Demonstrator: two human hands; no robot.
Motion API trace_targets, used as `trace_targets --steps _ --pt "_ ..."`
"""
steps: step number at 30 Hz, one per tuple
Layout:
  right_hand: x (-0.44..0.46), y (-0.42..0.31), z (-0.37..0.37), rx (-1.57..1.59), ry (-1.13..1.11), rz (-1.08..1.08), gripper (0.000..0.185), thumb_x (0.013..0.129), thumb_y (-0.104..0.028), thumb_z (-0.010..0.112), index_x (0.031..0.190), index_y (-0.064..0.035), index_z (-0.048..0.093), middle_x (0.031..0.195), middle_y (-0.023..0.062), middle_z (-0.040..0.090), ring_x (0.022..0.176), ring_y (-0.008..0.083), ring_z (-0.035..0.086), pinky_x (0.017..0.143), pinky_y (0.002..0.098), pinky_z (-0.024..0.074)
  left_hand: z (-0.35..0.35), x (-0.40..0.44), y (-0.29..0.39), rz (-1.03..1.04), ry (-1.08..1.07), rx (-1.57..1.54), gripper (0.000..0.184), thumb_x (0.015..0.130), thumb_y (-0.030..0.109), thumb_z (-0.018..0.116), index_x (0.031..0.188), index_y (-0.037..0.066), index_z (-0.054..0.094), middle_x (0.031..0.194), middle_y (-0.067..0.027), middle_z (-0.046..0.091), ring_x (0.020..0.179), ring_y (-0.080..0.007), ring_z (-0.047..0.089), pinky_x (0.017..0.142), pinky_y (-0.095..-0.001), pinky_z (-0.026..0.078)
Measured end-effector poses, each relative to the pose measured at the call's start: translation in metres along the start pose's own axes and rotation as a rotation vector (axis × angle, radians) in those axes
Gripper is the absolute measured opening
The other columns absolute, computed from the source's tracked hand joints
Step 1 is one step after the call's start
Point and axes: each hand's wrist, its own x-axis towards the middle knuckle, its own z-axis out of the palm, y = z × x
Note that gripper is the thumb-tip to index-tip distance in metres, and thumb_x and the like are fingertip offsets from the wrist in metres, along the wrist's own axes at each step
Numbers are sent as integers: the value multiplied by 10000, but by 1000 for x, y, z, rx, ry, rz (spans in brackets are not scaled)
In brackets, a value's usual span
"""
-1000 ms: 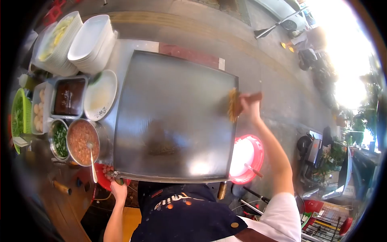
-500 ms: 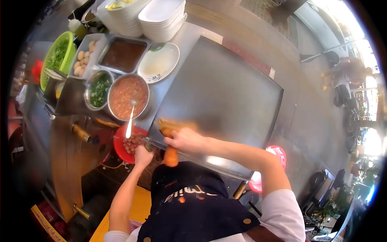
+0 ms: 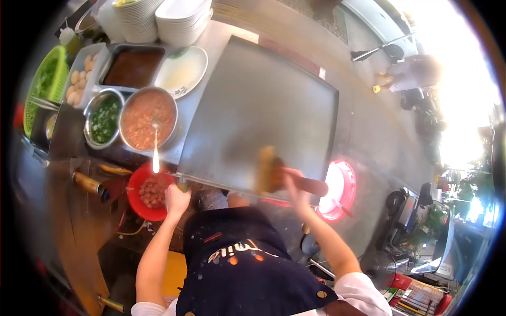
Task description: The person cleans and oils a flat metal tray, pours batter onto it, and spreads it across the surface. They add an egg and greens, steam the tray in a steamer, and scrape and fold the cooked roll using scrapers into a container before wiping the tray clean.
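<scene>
My right hand (image 3: 298, 196) is closed around the wooden handle of a brush (image 3: 270, 171), whose yellowish bristles are smeared by motion. The brush is over the near right part of a flat grey griddle (image 3: 253, 100). Whether the bristles touch the metal, I cannot tell. My left hand (image 3: 177, 200) grips a short handle (image 3: 182, 185) by the griddle's near left corner; what it belongs to is unclear. Close by that hand stands a red bowl (image 3: 136, 203) of small brownish-pink pieces (image 3: 153, 193).
Left of the griddle stand a pot of pinkish mix (image 3: 145, 118) with a spoon (image 3: 156, 157), chopped greens (image 3: 105, 120), eggs (image 3: 79, 84), brown sauce (image 3: 130, 67) and an oval plate (image 3: 182, 73). Stacked white dishes (image 3: 182, 26) rise behind. A pink-rimmed basin (image 3: 352, 184) sits at right.
My right hand has moved right with the brush, from the griddle's near left edge toward its near right side. My left hand stays by the red bowl. The whole view has shifted.
</scene>
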Motion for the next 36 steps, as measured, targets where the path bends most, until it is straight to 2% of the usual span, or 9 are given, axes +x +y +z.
trace_targets --steps 4,6,11,16,19,20,27,31,36 --pt "76 49 -140 -806 277 -381 184 919 -119 557 1064 -26 622 934 128 649 812 152 629 700 294 502 10 5 -5 -35 24 1 276 706 179 675 882 -32 651 832 -282 645 842 -444 630 737 -507 498" --pt "132 -3 -115 -499 302 75 204 915 -150 559 1043 -8 632 860 156 655 742 173 642 636 310 503 12 5 -4 38 82 -3 265 703 173 675 863 -37 649 813 -282 643 831 -442 631 732 -505 496" --pt "128 -59 60 220 -188 -224 147 922 -141 562 1045 -72 603 802 38 608 750 119 573 623 287 485 15 7 -8 99 104 41 228 705 100 680 864 -51 616 722 -224 642 741 -377 651 674 -420 486" --pt "191 -79 26 64 -483 -396 154 877 -121 583 1030 -112 601 773 42 638 761 186 632 651 345 521 -4 -6 36 64 61 41 444 703 103 714 1099 -23 560 1045 -240 595 1020 -414 557 823 -467 454" --pt "331 -75 -22 -1196 -326 -589 182 800 -155 612 978 -144 574 777 124 661 707 345 650 634 455 511 9 -1 14 172 125 35 422 712 96 701 1087 -23 550 1017 -245 598 982 -430 569 813 -469 460" --pt "359 -60 -51 -1014 -258 -689 199 804 -151 598 1002 -161 586 778 123 657 738 342 652 632 443 512 16 3 0 228 180 73 404 716 90 696 1076 -23 550 993 -246 609 948 -426 588 797 -466 467" --pt "173 -43 -85 -739 -503 -1149 208 797 -142 603 1004 -156 621 936 62 672 806 256 672 744 382 551 22 6 -5 263 238 90 235 771 65 658 959 -52 579 800 -201 670 801 -374 666 690 -413 503" --pt "178 -47 -103 -440 -789 -624 186 870 -199 584 1043 -159 639 885 110 669 759 284 669 710 381 554 33 17 -36 229 169 17 215 767 50 646 946 -57 593 784 -191 668 744 -314 672 665 -388 503" --pt "264 6 -188 -903 -100 -419 190 886 -142 568 1061 -124 639 842 139 672 761 344 646 676 411 532 14 8 -6 35 -11 -95 344 720 75 675 1037 -39 608 890 -233 663 883 -398 647 770 -418 494"
